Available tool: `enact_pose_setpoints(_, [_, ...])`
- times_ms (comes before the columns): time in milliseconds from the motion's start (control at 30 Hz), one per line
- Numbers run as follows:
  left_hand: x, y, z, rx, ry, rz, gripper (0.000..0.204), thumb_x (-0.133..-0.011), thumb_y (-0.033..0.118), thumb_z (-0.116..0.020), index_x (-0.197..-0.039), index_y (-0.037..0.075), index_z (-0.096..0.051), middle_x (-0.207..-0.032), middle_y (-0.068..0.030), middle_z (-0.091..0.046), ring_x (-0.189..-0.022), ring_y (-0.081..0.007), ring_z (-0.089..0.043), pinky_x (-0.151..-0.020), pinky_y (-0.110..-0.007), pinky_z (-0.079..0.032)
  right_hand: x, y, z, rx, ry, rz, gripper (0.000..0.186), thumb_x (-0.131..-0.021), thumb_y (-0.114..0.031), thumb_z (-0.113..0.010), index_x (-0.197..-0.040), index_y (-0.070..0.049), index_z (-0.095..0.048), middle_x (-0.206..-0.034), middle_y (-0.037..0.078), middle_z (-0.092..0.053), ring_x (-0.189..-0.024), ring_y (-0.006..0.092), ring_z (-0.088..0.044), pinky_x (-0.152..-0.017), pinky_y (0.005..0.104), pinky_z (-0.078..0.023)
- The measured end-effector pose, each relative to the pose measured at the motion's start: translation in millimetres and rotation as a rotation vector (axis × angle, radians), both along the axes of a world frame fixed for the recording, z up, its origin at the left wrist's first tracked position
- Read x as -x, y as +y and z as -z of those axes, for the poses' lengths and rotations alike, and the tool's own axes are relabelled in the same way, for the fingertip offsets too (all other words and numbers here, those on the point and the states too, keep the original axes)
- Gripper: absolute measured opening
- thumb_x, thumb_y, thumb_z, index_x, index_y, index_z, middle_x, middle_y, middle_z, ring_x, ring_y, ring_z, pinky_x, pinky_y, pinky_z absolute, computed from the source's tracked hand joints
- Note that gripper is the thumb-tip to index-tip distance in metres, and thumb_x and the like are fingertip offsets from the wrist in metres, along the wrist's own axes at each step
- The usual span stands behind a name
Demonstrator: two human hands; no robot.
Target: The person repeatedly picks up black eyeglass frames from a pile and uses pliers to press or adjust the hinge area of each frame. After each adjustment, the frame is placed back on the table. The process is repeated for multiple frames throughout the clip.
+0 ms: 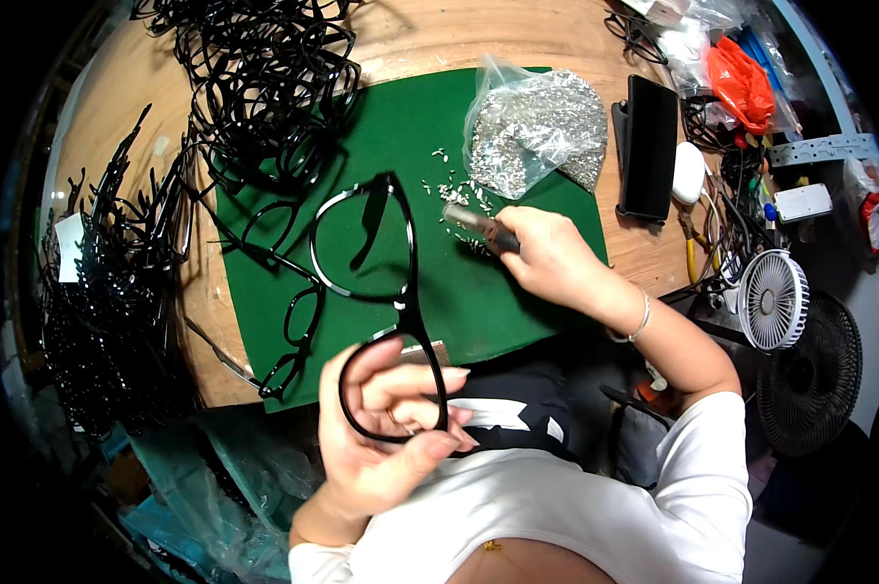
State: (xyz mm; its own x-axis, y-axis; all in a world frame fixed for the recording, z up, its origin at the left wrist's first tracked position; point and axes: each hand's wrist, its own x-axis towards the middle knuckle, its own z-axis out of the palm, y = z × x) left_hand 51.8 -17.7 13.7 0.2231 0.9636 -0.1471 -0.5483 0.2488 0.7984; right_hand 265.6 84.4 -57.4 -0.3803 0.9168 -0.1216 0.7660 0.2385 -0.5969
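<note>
My left hand (381, 428) grips a black glasses frame (407, 302) by its lower lens ring, holding it up above the green mat (498, 311). One temple arm shows through the upper ring. Over the mat, my right hand (556, 255) closes round a short, dark-handled tool (486, 228) with a pale, blunt end; its exact kind is unclear. That end points at a scatter of tiny silvery pieces (456, 192). A clear plastic bag (503, 131) full of similar pieces lies just beyond. Left of the held frame, another black glasses frame (301, 313) rests on the mat.
Black glasses frames (264, 88) are heaped at the far left, and many black temple arms (118, 302) are bunched along the left edge. On the right are a black case (646, 148), a white mouse-like object (689, 172), cables, yellow-handled pliers (693, 255) and a small white fan (773, 300).
</note>
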Motion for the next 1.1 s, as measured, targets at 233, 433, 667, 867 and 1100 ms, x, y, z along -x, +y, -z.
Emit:
enact_pose_setpoints(233, [-9.3,-8.9,15.7,-0.108,0.379,-0.005,0.064,-0.070,-0.010,-0.061,-0.120,-0.002,-0.022,-0.104,-0.0232,-0.055,-0.078,-0.0149,-0.059,-0.072,-0.022,-0.047,7.6,1.3,1.6,-0.049,0.028,-0.059,0.014,-0.068,-0.004,-0.059,-0.079,0.000,-0.051,-0.075,0.016,-0.053,-0.071,0.0347,-0.054,-0.065,0.0406,-0.045])
enact_pose_setpoints(433, [-11.1,-2.0,25.9,-0.217,0.436,-0.035,0.093,-0.069,-0.011,-0.062,-0.135,0.007,0.000,-0.108,-0.0233,-0.051,-0.077,-0.0147,-0.058,-0.069,-0.022,-0.047,14.1,-0.7,1.3,-0.063,-0.078,-0.036,0.014,-0.069,-0.005,-0.058,-0.079,0.001,-0.050,-0.075,0.017,-0.052,-0.072,0.0358,-0.054,-0.066,0.0414,-0.045])
enact_pose_setpoints(667, [-26.1,13.6,23.9,-0.204,0.320,-0.043,0.101,-0.064,-0.016,-0.060,-0.135,0.010,0.007,-0.115,-0.0203,-0.046,-0.074,-0.0152,-0.058,-0.072,-0.028,-0.049,13.8,-30.8,-64.7,0.472,0.494,0.221,0.017,-0.081,-0.016,-0.060,-0.080,-0.001,-0.053,-0.067,0.003,-0.051,-0.060,0.0087,-0.046,-0.055,0.0241,-0.039])
enact_pose_setpoints(867, [-45.6,17.3,29.0,-0.386,0.714,-0.192,0.088,-0.067,-0.011,-0.064,-0.131,-0.002,-0.006,-0.116,-0.0215,-0.048,-0.077,-0.0166,-0.059,-0.069,-0.024,-0.051,23.6,-62.4,-58.7,0.297,0.777,0.192,0.013,-0.082,-0.010,-0.059,-0.082,0.001,-0.053,-0.073,0.004,-0.050,-0.064,0.0067,-0.048,-0.054,0.0217,-0.040])
enact_pose_setpoints(1100, [-47.5,13.4,33.2,-0.344,0.722,-0.148,0.089,-0.069,-0.009,-0.063,-0.134,0.005,-0.003,-0.122,-0.0173,-0.045,-0.086,-0.0125,-0.054,-0.078,-0.024,-0.048,23.0,-59.5,-61.0,0.698,0.931,0.378,0.018,-0.083,-0.019,-0.061,-0.083,-0.003,-0.052,-0.073,-0.002,-0.050,-0.066,0.0034,-0.044,-0.060,0.0186,-0.037])
